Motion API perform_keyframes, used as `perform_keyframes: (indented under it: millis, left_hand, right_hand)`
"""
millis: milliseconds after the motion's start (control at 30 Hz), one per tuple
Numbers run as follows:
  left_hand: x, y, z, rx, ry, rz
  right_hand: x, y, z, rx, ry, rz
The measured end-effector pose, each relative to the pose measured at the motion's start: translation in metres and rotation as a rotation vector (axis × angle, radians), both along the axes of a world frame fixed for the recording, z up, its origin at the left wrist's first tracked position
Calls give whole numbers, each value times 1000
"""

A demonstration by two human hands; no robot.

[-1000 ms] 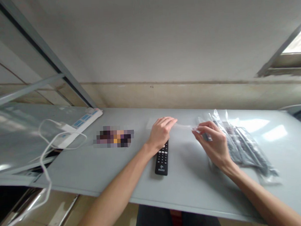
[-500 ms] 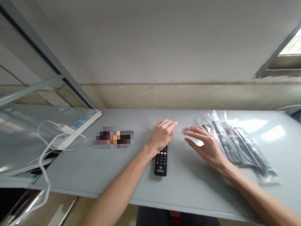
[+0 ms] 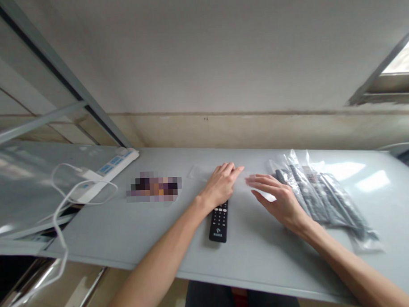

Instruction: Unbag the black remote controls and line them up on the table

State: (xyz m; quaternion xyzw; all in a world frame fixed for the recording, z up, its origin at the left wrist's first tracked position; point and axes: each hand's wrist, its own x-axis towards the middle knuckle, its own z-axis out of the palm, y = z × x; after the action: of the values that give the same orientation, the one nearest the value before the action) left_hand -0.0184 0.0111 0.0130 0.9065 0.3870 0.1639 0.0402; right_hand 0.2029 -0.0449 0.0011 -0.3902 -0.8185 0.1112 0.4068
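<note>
A black remote control (image 3: pixel 219 221) lies on the grey table (image 3: pixel 160 226), its far end hidden under my left hand (image 3: pixel 221 185). That hand lies flat, fingers stretched out over a clear plastic bag (image 3: pixel 201 172) spread on the table. My right hand (image 3: pixel 278 199) hovers just to the right with fingers spread and empty, its fingertips near the bag's right end. A pile of remotes in clear bags (image 3: pixel 322 196) lies right of my right hand.
A white power strip (image 3: pixel 107 171) with a looping white cable (image 3: pixel 63 207) sits at the table's left end. A blurred patch (image 3: pixel 154 186) lies left of my left hand. A metal shelf frame (image 3: pixel 54 64) rises at the left. The wall is close behind the table.
My right hand let go of the clear bag's end, which it had pinched and lifted, and opened flat. The bag now lies on the table. My left hand flattened slightly.
</note>
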Motion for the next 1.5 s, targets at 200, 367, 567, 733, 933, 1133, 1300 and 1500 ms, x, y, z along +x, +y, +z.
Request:
perform_keyframes:
  millis: [200,367,567,733,933,1133,1300,1500]
  left_hand:
    - [3,-3,4,17,3,-138]
    - [4,-4,4,27,6,-180]
    - [4,-3,2,-3,14,-86]
    - [4,-3,-2,-14,4,12]
    - [6,-3,-7,-12,-19,146]
    - [9,-4,-8,58,-107,256]
    - [9,-4,-7,71,-188,162]
    - [6,0,-8,81,-239,61]
  right_hand:
    - [-4,-5,5,-128,-92,94]
    - [-7,-8,3,-110,-196,113]
    - [-10,-10,6,-102,-146,96]
    - [-4,-9,11,-25,-30,26]
    - [-5,-12,13,-97,-58,154]
    - [-22,-23,20,-151,-203,421]
    - [-30,-31,23,-198,-296,485]
    - [-36,-37,32,-229,-310,413]
